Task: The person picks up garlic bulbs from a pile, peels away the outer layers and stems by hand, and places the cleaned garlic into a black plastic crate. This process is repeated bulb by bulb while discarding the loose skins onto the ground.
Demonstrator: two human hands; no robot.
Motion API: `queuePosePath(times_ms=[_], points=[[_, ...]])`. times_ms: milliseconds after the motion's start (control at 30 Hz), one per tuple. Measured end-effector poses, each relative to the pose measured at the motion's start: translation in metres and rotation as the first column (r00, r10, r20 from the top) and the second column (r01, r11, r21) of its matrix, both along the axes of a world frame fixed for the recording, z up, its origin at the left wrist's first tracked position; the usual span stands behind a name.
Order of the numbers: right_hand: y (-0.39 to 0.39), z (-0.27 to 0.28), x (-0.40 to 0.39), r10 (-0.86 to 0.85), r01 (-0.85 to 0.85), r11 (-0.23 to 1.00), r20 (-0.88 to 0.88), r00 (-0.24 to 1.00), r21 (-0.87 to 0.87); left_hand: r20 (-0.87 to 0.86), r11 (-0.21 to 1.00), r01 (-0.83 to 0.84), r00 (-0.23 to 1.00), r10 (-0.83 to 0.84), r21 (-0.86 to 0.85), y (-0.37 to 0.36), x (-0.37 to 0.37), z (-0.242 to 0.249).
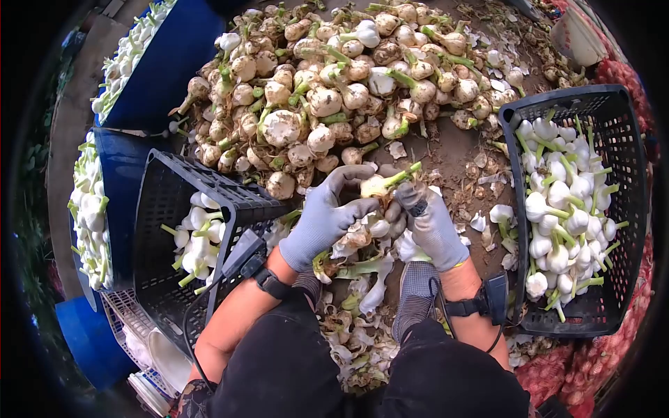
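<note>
In the middle of the head view, my gloved left hand (pixel 331 216) has its fingers curled round a garlic bulb (pixel 377 185) with a short green stem pointing right. My gloved right hand (pixel 426 219) is closed at the stem side of the same bulb, its fingertips dark with dirt. Whether it holds a tool is hidden. Just beyond both hands lies a large heap of soil-stained garlic (pixel 282 127). Peeled skins and leaves (pixel 362 348) cover the ground below, between my legs.
A black crate (pixel 512 139) of cleaned white garlic stands at the right. Another black crate (pixel 150 230), tilted, holds fewer bulbs at the left. Blue containers (pixel 122 202) full of garlic stand beyond it. Red mesh sacks (pixel 617 334) lie along the right edge.
</note>
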State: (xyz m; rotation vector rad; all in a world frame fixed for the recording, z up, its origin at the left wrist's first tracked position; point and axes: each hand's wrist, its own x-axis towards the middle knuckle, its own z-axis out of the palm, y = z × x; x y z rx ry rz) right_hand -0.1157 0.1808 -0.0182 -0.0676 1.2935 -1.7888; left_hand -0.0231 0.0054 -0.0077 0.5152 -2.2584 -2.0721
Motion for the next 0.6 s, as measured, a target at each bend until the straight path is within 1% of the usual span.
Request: queuePosePath(times_ms=[33, 100, 133, 167, 233, 267, 300, 367, 400, 433, 467, 500, 533, 567, 600], points=[[0.001, 0.003, 0.001, -0.010, 0.010, 1.000, -0.001, 1.000, 0.006, -0.001, 1.000, 0.010, 1.000, -0.010, 0.006, 0.003, -0.001, 0.004], [0.001, 0.008, 0.001, 0.103, -0.077, 0.981, -0.141, 0.985, 0.178, 0.023, 0.975, 0.109, 0.993, -0.116, 0.196, 0.009, 0.000, 0.014], [-0.003, 0.013, 0.000, 0.113, -0.093, 0.966, -0.070, 0.991, 0.243, -0.102, 0.945, 0.175, 0.972, -0.210, -0.275, 0.007, 0.000, 0.016], [-0.007, 0.014, 0.002, 0.120, -0.101, 0.965, -0.067, 0.991, 0.241, -0.097, 0.946, 0.169, 0.974, -0.202, -0.276, 0.006, 0.003, 0.012], [-0.010, 0.016, 0.008, 0.063, -0.045, 0.979, -0.084, 0.994, 0.200, -0.001, 0.994, 0.107, 0.994, -0.107, -0.013, 0.005, 0.005, 0.005], [-0.011, 0.020, 0.006, 0.109, -0.085, 0.965, -0.082, 0.991, 0.249, -0.026, 0.989, 0.028, 0.999, -0.024, 0.142, 0.009, 0.006, 0.004], [-0.011, 0.024, 0.004, 0.106, -0.083, 0.965, -0.078, 0.991, 0.248, -0.022, 0.989, 0.030, 0.999, -0.027, 0.142, 0.008, 0.005, 0.009], [-0.009, 0.028, 0.003, 0.155, -0.143, 0.960, -0.031, 0.987, 0.242, 0.097, 0.943, -0.004, 0.995, -0.030, 0.332, 0.006, 0.004, 0.020], [-0.006, 0.027, 0.002, 0.155, -0.143, 0.960, -0.028, 0.988, 0.242, 0.112, 0.891, -0.020, 0.993, -0.034, 0.453, 0.004, 0.005, 0.018], [-0.003, 0.025, 0.001, 0.144, -0.148, 0.987, 0.064, 0.987, 0.062, 0.115, 0.891, -0.021, 0.993, -0.035, 0.454, 0.003, 0.005, 0.019], [-0.001, 0.024, 0.001, 0.149, -0.131, 0.984, 0.154, 0.977, -0.121, 0.083, 0.929, -0.023, 0.996, -0.009, 0.369, 0.001, 0.004, 0.021], [0.000, 0.021, 0.002, 0.149, -0.131, 0.984, 0.155, 0.976, -0.121, 0.048, 0.959, -0.029, 0.999, 0.016, 0.281, -0.001, 0.003, 0.022], [0.000, 0.018, 0.004, 0.105, -0.100, 0.994, 0.152, 0.983, -0.038, -0.018, 0.996, 0.039, 0.999, -0.038, 0.079, -0.003, 0.004, 0.018], [0.001, 0.017, 0.003, 0.058, -0.065, 0.997, 0.142, 0.988, 0.045, -0.019, 0.996, 0.043, 0.999, -0.042, 0.082, -0.003, 0.004, 0.019], [-0.003, 0.029, 0.001, 0.079, -0.096, 0.982, 0.109, 0.991, 0.161, -0.081, 0.987, 0.089, 0.992, -0.100, -0.134, -0.002, 0.004, 0.022]])
